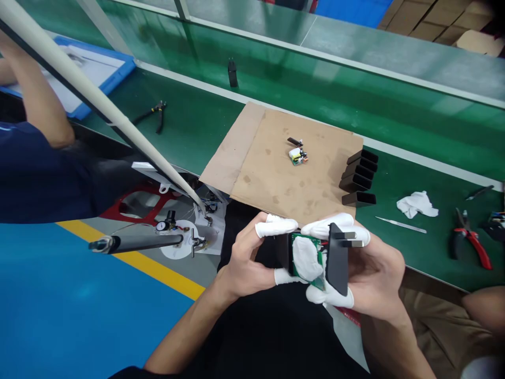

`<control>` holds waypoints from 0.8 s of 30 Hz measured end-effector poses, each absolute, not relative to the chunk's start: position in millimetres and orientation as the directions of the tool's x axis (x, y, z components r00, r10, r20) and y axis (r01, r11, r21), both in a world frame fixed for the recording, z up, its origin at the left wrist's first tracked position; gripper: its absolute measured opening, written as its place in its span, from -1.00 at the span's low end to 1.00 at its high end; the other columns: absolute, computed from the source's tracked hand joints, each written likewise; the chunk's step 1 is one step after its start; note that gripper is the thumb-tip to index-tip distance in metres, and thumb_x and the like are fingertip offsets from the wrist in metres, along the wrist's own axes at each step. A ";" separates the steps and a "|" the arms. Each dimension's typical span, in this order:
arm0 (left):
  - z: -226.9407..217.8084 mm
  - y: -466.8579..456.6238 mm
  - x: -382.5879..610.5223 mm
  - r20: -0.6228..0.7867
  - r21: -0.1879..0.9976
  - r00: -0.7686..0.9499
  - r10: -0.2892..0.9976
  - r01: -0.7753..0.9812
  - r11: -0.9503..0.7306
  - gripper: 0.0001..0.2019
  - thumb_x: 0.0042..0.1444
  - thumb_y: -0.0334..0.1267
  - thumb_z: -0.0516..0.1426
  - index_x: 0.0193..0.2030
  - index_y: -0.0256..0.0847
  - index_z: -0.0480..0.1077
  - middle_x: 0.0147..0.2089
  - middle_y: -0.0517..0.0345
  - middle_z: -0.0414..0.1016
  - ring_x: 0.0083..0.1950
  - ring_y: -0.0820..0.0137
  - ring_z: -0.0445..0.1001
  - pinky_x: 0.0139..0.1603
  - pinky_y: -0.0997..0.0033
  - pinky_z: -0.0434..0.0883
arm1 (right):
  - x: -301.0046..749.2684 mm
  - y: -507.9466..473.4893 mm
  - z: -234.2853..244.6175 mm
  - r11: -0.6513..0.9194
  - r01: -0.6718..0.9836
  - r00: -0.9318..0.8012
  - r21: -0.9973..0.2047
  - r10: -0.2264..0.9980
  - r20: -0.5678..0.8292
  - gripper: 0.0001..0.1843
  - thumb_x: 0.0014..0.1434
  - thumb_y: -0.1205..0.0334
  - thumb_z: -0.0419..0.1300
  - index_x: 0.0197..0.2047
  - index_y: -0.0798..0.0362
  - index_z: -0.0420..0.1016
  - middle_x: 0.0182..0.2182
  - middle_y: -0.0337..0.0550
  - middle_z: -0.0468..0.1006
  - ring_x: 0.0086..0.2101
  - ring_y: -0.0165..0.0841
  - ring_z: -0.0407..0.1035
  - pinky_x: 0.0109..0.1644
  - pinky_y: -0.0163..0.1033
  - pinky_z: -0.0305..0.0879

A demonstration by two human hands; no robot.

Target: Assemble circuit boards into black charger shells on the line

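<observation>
Both hands meet in front of my body over a partly assembled power adapter. My left hand [252, 258], with white finger cots, pinches a black adapter case [283, 253] from its two sides. A green circuit board [321, 268] bearing a thick blob of white paste [306, 258] lies partly in the case's mouth. In my right hand [371, 268], also in finger cots, is the black plug cover [338, 260] with two metal pins, tilted beside the board. A bit of red wire shows between board and cover.
Cardboard [272, 184] on the green bench [189, 126] carries a small circuit board [298, 156] and several black cases [357, 181]. To the right lie tweezers [400, 225], white cloth [417, 204] and red-handled pliers [469, 239]. A pale pole [118, 121] slants by a co-worker's arm [39, 89].
</observation>
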State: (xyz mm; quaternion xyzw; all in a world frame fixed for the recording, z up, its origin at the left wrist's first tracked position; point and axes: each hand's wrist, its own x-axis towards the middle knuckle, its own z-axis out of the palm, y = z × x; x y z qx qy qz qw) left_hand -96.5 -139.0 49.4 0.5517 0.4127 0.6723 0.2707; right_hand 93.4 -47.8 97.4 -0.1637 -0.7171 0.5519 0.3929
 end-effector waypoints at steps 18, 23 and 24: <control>44.1 -139.4 -95.4 0.519 0.854 -0.233 0.822 0.105 -0.509 -0.23 -0.06 -0.20 0.56 0.32 -0.14 0.49 0.07 -0.12 0.59 0.01 0.17 0.58 -0.02 0.16 0.62 | 92.2 -46.7 96.0 0.337 -0.171 -0.675 -0.926 0.645 0.360 -0.23 -0.12 0.49 0.63 0.18 -0.03 0.62 -0.04 -0.05 0.61 -0.13 -0.13 0.47 -0.14 -0.02 0.49; 42.2 -139.1 -94.7 0.507 0.862 -0.235 0.830 0.118 -0.493 -0.22 -0.08 -0.21 0.57 0.31 -0.13 0.49 0.07 -0.12 0.59 -0.01 0.18 0.58 -0.04 0.16 0.61 | 91.2 -44.4 98.1 0.358 -0.149 -0.685 -0.922 0.635 0.357 -0.27 -0.11 0.50 0.63 0.12 -0.04 0.60 -0.08 -0.10 0.59 -0.13 -0.16 0.45 -0.14 -0.04 0.47; 41.8 -139.0 -94.5 0.505 0.863 -0.235 0.831 0.123 -0.490 -0.21 -0.09 -0.21 0.57 0.32 -0.13 0.48 0.07 -0.12 0.59 -0.02 0.18 0.58 -0.05 0.17 0.61 | 91.3 -44.1 98.1 0.364 -0.141 -0.688 -0.921 0.632 0.355 -0.27 -0.11 0.49 0.63 0.13 -0.04 0.59 -0.07 -0.09 0.58 -0.13 -0.16 0.45 -0.13 -0.04 0.46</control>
